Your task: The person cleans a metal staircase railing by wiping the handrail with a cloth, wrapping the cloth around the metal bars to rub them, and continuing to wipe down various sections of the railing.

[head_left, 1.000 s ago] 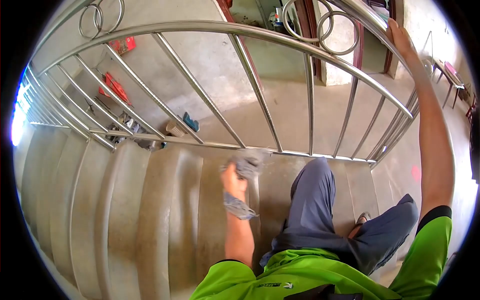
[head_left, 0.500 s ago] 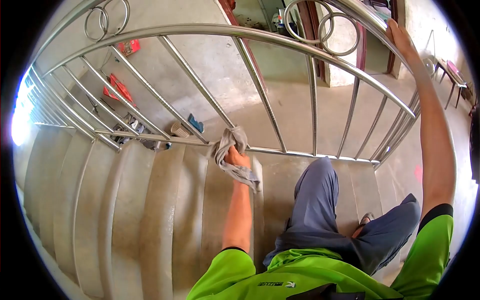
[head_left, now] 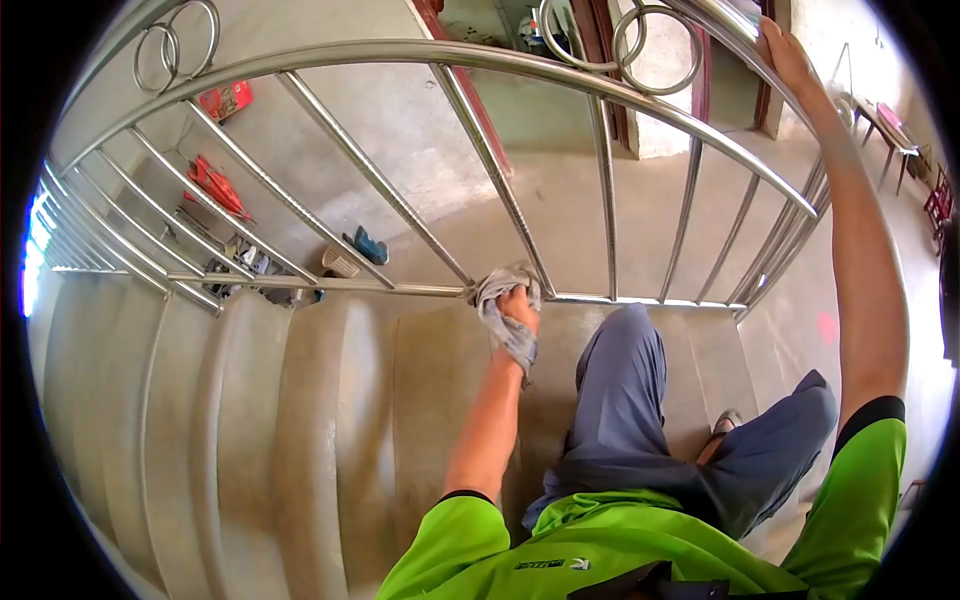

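Note:
A crumpled grey rag (head_left: 512, 335) is bunched in my left hand (head_left: 519, 308), whose fingers are closed on it. The rag presses against the bottom rail (head_left: 400, 288) of a stainless steel stair railing, between two of its upright bars (head_left: 505, 195). Up at the top right, my right hand (head_left: 785, 58) is wrapped round the thick handrail (head_left: 735, 32); its fingertips are partly hidden behind the tube. A second curved rail (head_left: 400, 50) runs beneath the handrail, with ring ornaments (head_left: 660, 50) between them.
Concrete steps (head_left: 250, 430) lie to the left. My bent knees (head_left: 625, 370) are close to the railing. Beyond it on the floor are blue shoes (head_left: 366, 246), a woven basket (head_left: 340, 262) and a red bag (head_left: 215, 187). A small table (head_left: 888, 130) stands far right.
My left hand has moved right along the bottom rail with the rag, away from the foot of one upright bar. My right hand keeps its hold on the handrail. The view has shifted slightly.

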`<state>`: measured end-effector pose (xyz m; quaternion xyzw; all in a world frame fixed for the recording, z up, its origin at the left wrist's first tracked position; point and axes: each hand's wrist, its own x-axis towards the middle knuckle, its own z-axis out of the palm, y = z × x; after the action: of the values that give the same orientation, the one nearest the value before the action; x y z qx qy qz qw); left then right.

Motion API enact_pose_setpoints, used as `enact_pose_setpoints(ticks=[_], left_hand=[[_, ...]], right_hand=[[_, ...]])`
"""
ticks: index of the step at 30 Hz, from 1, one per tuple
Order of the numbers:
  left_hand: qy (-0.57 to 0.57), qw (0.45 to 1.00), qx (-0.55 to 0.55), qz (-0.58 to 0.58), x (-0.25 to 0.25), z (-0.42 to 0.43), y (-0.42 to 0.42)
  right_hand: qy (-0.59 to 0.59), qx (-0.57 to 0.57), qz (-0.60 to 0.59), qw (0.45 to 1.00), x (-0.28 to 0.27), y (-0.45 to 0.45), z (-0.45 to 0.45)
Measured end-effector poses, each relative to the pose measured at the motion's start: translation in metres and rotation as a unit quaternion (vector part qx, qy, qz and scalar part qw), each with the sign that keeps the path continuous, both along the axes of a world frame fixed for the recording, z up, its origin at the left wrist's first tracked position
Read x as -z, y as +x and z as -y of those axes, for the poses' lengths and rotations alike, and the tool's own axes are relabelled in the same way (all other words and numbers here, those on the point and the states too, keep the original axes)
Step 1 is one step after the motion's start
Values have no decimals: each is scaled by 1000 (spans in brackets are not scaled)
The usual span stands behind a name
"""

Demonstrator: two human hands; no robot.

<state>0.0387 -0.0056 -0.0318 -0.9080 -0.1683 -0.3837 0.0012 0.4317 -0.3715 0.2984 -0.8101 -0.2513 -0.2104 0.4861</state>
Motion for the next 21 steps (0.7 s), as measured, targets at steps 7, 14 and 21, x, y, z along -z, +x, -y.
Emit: enact_pose_setpoints(ticks=[7,14,21], left_hand=[[-113,990,-49,60,30,60,8],[-821,477,31,312,92,55,21],[-759,609,2,230,150,80,75]], right_hand=[[53,4,27,998,8,13,-3],[-13,55,102,993,-1,-22,-7],[15,44,117,992,1,-13,-5]])
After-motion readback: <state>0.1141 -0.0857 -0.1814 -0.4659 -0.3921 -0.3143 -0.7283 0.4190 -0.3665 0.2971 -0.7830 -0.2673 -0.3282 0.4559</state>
